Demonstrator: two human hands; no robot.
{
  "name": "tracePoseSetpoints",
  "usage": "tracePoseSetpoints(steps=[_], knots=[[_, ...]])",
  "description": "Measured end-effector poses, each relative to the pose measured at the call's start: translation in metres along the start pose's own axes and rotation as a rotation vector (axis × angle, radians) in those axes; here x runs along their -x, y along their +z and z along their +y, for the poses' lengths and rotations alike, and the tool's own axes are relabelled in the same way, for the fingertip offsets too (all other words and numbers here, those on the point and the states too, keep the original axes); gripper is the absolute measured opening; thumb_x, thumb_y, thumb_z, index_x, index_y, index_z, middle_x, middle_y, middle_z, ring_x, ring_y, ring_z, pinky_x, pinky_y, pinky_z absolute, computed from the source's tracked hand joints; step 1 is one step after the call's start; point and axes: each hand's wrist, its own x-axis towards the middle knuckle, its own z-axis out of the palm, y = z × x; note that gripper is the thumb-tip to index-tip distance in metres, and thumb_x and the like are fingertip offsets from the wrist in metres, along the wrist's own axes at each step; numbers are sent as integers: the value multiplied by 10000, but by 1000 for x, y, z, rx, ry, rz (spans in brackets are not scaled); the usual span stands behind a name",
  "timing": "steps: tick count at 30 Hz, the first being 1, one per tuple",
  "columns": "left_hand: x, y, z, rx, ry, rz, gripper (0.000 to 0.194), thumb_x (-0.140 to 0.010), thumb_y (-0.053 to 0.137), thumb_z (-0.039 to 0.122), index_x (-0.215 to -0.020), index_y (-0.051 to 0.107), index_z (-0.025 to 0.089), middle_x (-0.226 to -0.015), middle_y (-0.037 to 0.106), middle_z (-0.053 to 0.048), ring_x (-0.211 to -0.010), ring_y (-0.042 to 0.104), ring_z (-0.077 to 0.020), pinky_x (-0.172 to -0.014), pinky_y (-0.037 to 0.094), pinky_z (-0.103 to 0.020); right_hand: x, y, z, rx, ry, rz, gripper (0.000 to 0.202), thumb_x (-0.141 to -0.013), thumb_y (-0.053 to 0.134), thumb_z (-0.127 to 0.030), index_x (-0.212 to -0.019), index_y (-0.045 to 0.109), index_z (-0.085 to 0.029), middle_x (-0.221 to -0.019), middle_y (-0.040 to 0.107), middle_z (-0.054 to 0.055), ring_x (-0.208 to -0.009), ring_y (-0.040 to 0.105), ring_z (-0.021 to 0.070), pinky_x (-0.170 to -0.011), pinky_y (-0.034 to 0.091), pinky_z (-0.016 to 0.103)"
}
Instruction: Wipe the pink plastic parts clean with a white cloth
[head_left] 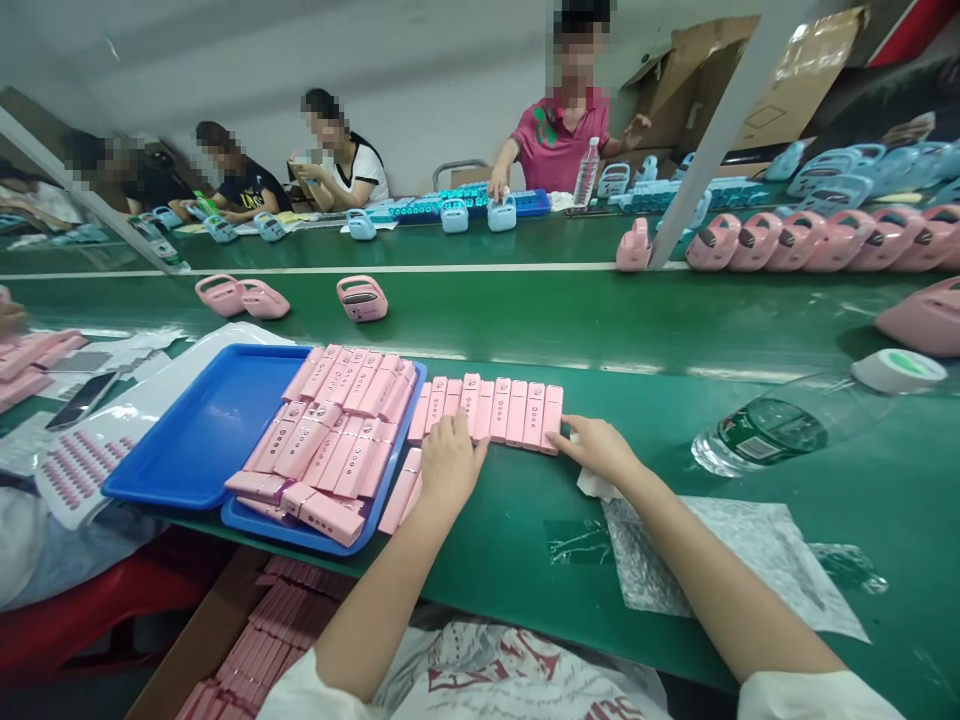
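- Green surface (525,560), blue tray (180,440) piled with pink cases on its right side.
- Row of pink cases (501,410) sits right of the tray, in front of the person.
- Looks like lining-up; keeping it straight calls for light, even pressure.
- Long axes run away from the person, cases side by side, dotted faces up.
- Left hand (450,465): fingers close together over the row, thumb apart.
- Right hand (600,450): fingertips touch the end case; can't tell if they're pinching.
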Motion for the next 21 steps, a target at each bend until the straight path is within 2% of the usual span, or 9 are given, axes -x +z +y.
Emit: tracePoseSetpoints(steps=[3,5,9,12,15,17,19,21], knots=[[-15,-3,11,0,-29,-52,421,-902,472,238,-1288,491,70,-1046,598,-166,-958,600,-291,-786,491,-397,-3,1,2,-102,17,23,398,-866,512,-420,-1124,629,-140,-1072,680,129,-963,629,260,-755,441,296],[-10,-9,11,4,-14,-59,398,-884,479,213,-1268,523,116,-1003,609,-128,-907,615,-259,-756,496,-357,-5,0,4,-191,29,30,396,-851,529,-405,-1108,632,-122,-1037,687,129,-939,637,245,-758,458,293],[36,-24,-3,25,56,-75,413,-839,516,229,-1249,566,227,-888,602,-57,-782,619,-197,-665,491,-285,-10,-2,16,-404,59,-17,417,-835,515,-393,-1105,628,-96,-768,687,75,-674,630,169,-620,472,263],[80,-26,-18,51,101,-117,453,-803,534,190,-1243,586,285,-832,586,-26,-689,605,-151,-612,483,-244,-15,-1,31,-736,151,-91,520,-743,602,-415,-1162,602,-107,-715,655,46,-525,536,118,-479,419,233],[113,-15,-36,45,77,-108,470,-796,534,168,-1243,596,299,-812,583,-15,-679,606,-133,-582,482,-216,-16,-3,40,-1096,278,-192,594,-579,736,-368,-1123,625,-156,-838,668,64,-503,498,101,-437,411,235],[124,-4,-46,36,65,-35,442,-813,525,177,-1236,606,280,-810,588,-18,-701,614,-132,-578,483,-204,-14,-9,39,-1217,314,-186,564,-558,741,-303,-1096,632,-179,-1020,664,98,-542,525,108,-458,448,246],[127,5,-53,37,51,86,369,-832,516,191,-1171,647,254,-789,588,-23,-700,616,-131,-576,482,-198,-11,-16,33,-1331,336,-82,527,-635,665,-270,-1154,599,-200,-1208,607,117,-634,584,134,-506,485,256],[122,10,-55,38,30,189,290,-840,520,210,-1077,686,227,-765,587,-26,-685,618,-134,-578,484,-205,-7,-21,23,-1424,325,67,507,-764,525,-286,-1267,518,-226,-1330,535,112,-807,640,171,-580,517,269]])
